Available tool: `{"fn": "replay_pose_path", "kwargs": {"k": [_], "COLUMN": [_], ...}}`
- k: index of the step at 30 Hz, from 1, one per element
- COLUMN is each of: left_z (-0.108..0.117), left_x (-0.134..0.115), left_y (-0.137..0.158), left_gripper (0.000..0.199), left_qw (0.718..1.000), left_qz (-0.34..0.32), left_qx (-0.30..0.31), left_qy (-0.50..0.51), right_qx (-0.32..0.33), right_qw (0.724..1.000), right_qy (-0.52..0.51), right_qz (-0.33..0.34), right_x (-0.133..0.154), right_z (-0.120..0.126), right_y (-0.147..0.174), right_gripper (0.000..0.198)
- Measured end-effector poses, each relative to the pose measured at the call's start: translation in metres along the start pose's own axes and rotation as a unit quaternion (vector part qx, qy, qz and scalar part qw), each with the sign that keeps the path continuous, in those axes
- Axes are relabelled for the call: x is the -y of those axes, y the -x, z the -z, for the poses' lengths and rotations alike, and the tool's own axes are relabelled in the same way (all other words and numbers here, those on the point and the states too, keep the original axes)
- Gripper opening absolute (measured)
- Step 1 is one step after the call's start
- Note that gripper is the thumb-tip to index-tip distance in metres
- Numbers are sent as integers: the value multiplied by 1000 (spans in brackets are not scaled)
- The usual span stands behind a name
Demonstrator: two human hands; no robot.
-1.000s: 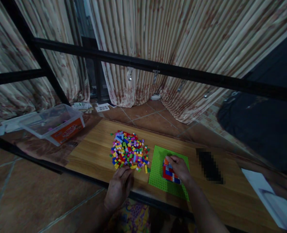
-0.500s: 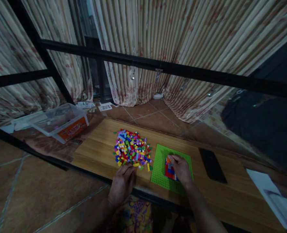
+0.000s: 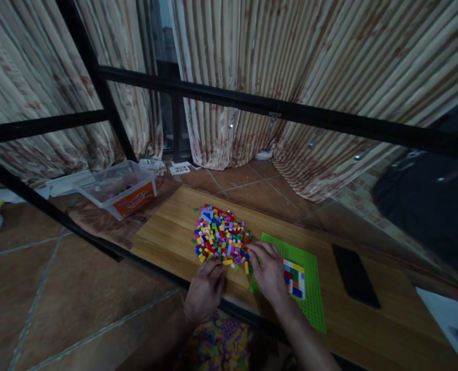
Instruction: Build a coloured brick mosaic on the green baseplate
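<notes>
A heap of small mixed-colour toy building bricks (image 3: 221, 234) lies on the wooden table. At its near edge rests my left hand (image 3: 206, 291), fingers curled together; whatever they may hold is hidden. My right hand (image 3: 268, 268) reaches over the left part of a green baseplate (image 3: 312, 293). Its bent fingers are slightly apart at the heap's right edge, and no brick shows between them. Partly covered by this hand, a flat block of joined bricks (image 3: 296, 281) in white, blue, red, green and yellow sits on the baseplate.
A black phone-like slab (image 3: 355, 275) lies right of the baseplate, with white paper (image 3: 445, 319) farther right. On the floor at left stands a clear plastic box (image 3: 116, 190) with an orange label. Black metal bars (image 3: 229, 98) cross in front of striped curtains (image 3: 252, 51).
My right hand has moved left from the joined bricks to the heap's edge, uncovering more of their coloured top. My left hand stays by the heap. The view has shifted slightly left.
</notes>
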State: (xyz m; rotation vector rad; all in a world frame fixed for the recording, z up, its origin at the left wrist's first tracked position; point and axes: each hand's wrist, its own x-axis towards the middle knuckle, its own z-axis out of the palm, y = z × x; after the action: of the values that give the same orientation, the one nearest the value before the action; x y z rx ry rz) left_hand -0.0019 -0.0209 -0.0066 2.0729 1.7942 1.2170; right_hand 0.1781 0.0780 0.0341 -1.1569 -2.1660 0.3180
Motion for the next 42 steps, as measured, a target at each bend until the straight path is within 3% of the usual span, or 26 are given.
{"fn": "replay_pose_path", "kwargs": {"k": [4,9,13,17,19,22,25,32,36,42], "left_z": [2,1,0,1,1,1,2,2,0,5], "left_x": [-3,-3,-2,-1,-1,0,0,0,4,-11], "left_y": [-2,-1,0,0,0,0,-1,-3,-1,-5], "left_gripper": [22,23,23,22,22,22,21,20,21,31], "left_qw": [1000,1000,1000,1000,1000,1000,1000,999,1000,996], "left_qz": [-6,-9,-9,-5,-4,-9,-16,-31,-13,55], "left_qx": [3,8,10,4,6,10,3,-12,-13,-17], "left_qy": [1,-7,-5,-3,-7,-12,-20,-25,-9,65], "right_qx": [65,77,65,28,5,-40,-86,-148,-141,-49], "right_qw": [997,995,997,994,978,922,873,848,858,937], "right_qy": [-7,26,-1,-101,-184,-316,-395,-396,-370,-262], "right_qz": [50,58,38,-27,-102,-220,-272,-319,-326,-225], "right_x": [30,37,36,33,28,18,8,-7,-8,25], "right_z": [-26,-44,-47,-37,-29,-15,-1,24,33,31], "right_y": [-19,-33,-31,-18,-7,11,25,42,46,46], "right_gripper": [27,20,15,17,20,26,30,35,37,26]}}
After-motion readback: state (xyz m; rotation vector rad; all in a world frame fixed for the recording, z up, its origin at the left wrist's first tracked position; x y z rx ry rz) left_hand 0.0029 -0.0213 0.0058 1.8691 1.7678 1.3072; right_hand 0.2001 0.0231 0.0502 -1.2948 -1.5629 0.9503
